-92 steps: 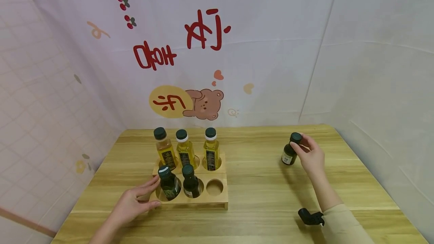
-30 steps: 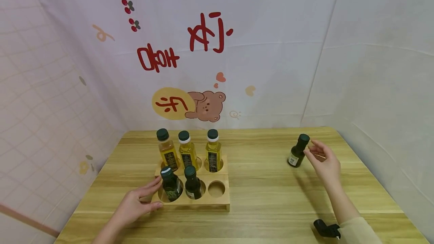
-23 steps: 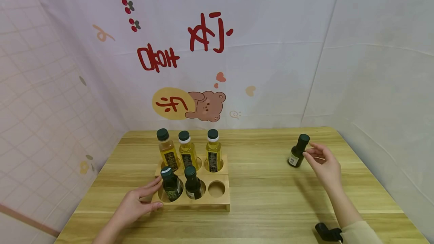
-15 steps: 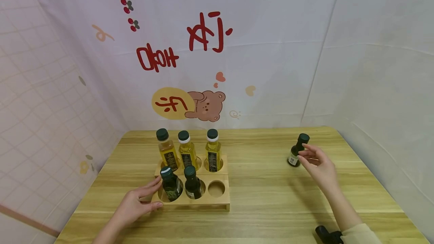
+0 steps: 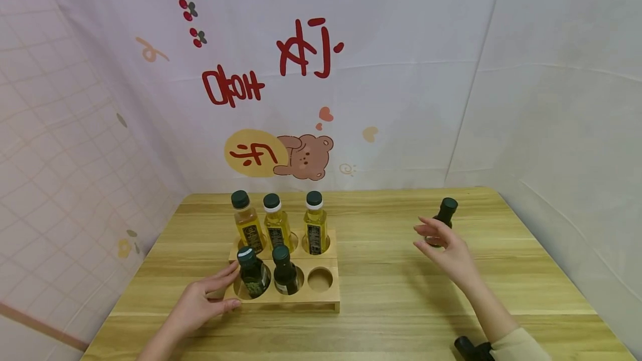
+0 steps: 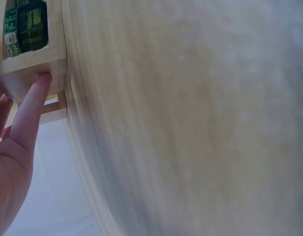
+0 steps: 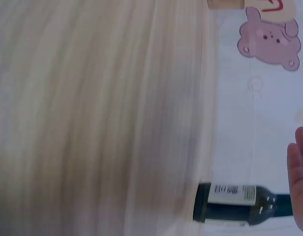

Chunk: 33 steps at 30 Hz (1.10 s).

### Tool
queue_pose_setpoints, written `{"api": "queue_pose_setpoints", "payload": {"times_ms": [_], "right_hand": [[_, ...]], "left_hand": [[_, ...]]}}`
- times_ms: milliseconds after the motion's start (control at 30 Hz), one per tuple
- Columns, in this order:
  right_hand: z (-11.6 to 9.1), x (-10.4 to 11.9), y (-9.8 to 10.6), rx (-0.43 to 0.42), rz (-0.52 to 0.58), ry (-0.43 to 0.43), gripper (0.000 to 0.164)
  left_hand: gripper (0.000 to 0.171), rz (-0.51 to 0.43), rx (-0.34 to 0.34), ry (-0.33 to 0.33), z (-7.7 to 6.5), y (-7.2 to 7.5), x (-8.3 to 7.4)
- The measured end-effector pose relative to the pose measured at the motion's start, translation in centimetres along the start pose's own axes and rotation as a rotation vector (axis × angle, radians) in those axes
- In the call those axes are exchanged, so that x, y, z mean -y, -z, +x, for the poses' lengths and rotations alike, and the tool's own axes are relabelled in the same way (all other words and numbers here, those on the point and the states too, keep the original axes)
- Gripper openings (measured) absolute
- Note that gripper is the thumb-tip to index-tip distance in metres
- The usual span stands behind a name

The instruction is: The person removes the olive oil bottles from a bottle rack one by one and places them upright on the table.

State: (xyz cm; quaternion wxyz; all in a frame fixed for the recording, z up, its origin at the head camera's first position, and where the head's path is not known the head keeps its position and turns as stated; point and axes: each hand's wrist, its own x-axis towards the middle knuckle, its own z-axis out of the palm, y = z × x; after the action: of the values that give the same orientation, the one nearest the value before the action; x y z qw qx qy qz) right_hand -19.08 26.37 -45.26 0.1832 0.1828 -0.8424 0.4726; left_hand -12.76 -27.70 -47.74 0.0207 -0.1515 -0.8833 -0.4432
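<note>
My left hand (image 5: 203,299) touches the left end of a two-tier wooden bottle rack (image 5: 330,294), its fingers nearly straight. In the left wrist view one fingertip presses the rack's end wall (image 6: 31,78). The upper tier carries three yellow oil bottles with dark green caps, one of them a clear-necked bottle (image 5: 247,227). Below stand two dark green bottles, including a small one (image 5: 286,274), beside a round hole (image 5: 320,279). My right hand (image 5: 453,255) holds nothing, thumb and fingers spread apart. Behind it an upright dark green bottle (image 5: 446,210) is partly hidden; the right wrist view shows its white label (image 7: 232,194).
The wooden table (image 5: 381,316) has its back edge close to a white cloth backdrop (image 5: 411,71) printed with a bear (image 5: 306,157) and red characters. Cloth also hangs on both sides. A black device (image 5: 471,348) sits at my right wrist by the sleeve (image 5: 521,345).
Earlier my right hand held the dark green bottle by its top. It has let go, leaving the bottle standing, and moved left in front of it. My left hand stays at the rack.
</note>
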Motion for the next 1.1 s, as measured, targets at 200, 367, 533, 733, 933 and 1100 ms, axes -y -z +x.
{"api": "queue_pose_setpoints", "payload": {"times_ms": [200, 367, 533, 733, 933, 1100], "right_hand": [[0.6, 3.2, -1.4, 0.049, 0.062, 0.029, 0.055], [0.9, 4.3, -2.8, 0.088, 0.106, 0.055, 0.057], [1.0, 4.2, -4.7, 0.127, 0.169, 0.097, 0.059], [1.1, 5.6, -6.6, 0.183, 0.208, 0.100, 0.059], [1.0, 6.8, -8.3, 0.233, 0.250, 0.100, 0.058], [1.1, 7.9, -9.7, 0.267, 0.290, 0.103, 0.060]], "left_hand": [[0.063, 0.010, -0.007, -0.004, 0.0, 0.0, 0.0], [0.063, 0.033, -0.016, -0.008, -0.1, -0.1, 0.0], [0.063, 0.017, -0.007, -0.004, 0.0, -0.1, 0.0], [0.063, -0.001, -0.001, -0.005, 0.0, 0.0, -0.1], [0.063, -0.002, 0.009, 0.006, 0.1, 0.0, 0.0], [0.064, -0.016, 0.021, 0.027, 0.0, 0.1, 0.0]]}}
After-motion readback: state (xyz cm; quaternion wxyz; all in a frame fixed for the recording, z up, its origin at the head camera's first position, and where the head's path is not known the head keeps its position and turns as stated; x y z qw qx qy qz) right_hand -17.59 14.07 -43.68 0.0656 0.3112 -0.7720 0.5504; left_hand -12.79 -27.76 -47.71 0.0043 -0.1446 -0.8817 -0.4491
